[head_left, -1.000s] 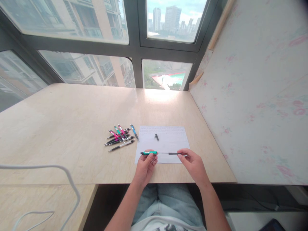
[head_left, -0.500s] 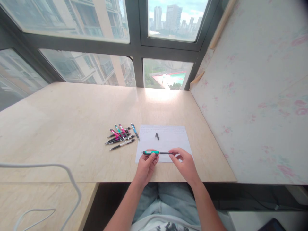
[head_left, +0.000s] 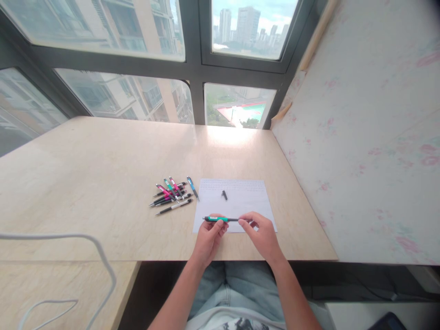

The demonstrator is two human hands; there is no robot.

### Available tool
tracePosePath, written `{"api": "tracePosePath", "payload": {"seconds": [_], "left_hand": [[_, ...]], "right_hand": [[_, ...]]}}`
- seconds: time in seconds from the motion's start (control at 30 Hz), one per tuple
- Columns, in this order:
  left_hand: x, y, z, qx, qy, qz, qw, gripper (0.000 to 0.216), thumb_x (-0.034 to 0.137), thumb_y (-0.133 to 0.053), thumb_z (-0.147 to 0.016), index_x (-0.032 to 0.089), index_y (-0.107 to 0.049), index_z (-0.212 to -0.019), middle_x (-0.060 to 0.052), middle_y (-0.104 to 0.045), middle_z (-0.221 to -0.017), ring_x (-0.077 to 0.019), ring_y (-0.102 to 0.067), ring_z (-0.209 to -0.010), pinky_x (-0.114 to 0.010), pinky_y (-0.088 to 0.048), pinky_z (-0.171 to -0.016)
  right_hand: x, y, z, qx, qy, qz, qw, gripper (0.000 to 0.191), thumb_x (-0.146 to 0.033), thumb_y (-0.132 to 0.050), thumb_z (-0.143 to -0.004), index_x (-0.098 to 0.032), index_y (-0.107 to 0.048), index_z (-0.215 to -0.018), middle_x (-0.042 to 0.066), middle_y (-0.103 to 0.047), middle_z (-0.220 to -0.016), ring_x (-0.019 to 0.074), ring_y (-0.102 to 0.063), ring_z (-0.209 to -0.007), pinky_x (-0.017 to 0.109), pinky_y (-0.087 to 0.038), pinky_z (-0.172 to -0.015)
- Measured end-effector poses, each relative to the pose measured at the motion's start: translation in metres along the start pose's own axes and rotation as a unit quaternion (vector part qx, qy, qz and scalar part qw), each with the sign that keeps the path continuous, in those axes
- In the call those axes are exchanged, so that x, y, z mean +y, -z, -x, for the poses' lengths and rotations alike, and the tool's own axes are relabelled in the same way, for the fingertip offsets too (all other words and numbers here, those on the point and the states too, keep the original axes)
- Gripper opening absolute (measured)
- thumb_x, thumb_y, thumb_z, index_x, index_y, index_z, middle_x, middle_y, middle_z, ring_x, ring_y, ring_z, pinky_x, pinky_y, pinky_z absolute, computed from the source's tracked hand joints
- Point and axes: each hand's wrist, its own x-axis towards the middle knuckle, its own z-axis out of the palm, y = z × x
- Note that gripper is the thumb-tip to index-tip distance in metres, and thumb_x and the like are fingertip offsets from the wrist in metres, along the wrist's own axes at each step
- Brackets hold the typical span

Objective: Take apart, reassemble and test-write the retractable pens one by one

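Note:
Over the sheet of paper (head_left: 237,201), my left hand (head_left: 210,238) pinches the green barrel (head_left: 220,219) of a pen, its dark clicker end pointing left. From the barrel's right end a thin dark refill (head_left: 233,219) sticks out. My right hand (head_left: 260,231) has thumb and fingertips closed on that refill; its far end is partly hidden by the fingers. Barrel and refill lie level in one line. Farther up on the paper rests a short black pen grip section (head_left: 224,195), apart from both hands.
Left of the paper lies a pile of several pens (head_left: 170,195), with a blue pen (head_left: 193,188) beside the paper's edge. A white cable (head_left: 99,250) loops at the lower left. Windows stand behind the wooden table (head_left: 113,160); a papered wall (head_left: 360,160) bounds the right.
My right hand has shifted slightly left toward the barrel, and less of the refill shows between the hands. The left hand stays almost in place, still on the barrel.

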Motion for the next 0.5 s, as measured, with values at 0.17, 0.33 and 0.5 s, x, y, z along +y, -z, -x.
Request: {"api": "tracePosePath", "payload": {"seconds": [0.17, 0.33, 0.5], "left_hand": [[-0.0012, 0.0013, 0.0008, -0.008, -0.003, -0.015, 1.000, 0.012, 0.020, -0.074, -0.077, 0.016, -0.070, -0.088, -0.003, -0.067, -0.086, -0.0118, -0.060, -0.077, -0.025, -0.046, -0.076], [-0.0010, -0.0001, 0.0008, -0.004, -0.005, -0.016, 1.000, 0.012, 0.021, -0.074, -0.077, 0.016, -0.070, -0.088, -0.002, -0.066, -0.081, -0.0113, -0.059, -0.075, -0.023, -0.045, -0.073], [-0.0007, -0.0004, 0.0005, 0.004, -0.008, -0.025, 1.000, 0.016, 0.023, -0.076, -0.075, 0.017, -0.070, -0.089, -0.003, -0.066, -0.082, -0.0123, -0.059, -0.076, -0.025, -0.046, -0.075]], "right_hand": [[-0.0026, -0.0004, 0.0002, -0.011, 0.002, 0.038, 0.999, 0.042, -0.041, -0.049, -0.094, -0.019, -0.059, -0.060, 0.001, -0.060, -0.057, 0.0140, -0.054, -0.056, 0.027, -0.041, -0.058], [-0.0045, 0.0018, -0.0015, -0.026, -0.001, 0.010, 1.000, 0.029, -0.040, -0.050, -0.093, -0.019, -0.065, -0.081, 0.003, -0.067, -0.076, 0.0160, -0.061, -0.070, 0.025, -0.043, -0.059], [-0.0041, 0.0031, -0.0031, -0.046, 0.025, 0.024, 0.998, 0.023, -0.037, -0.053, -0.091, -0.019, -0.062, -0.078, 0.002, -0.065, -0.076, 0.0158, -0.060, -0.071, 0.024, -0.044, -0.060]]}}
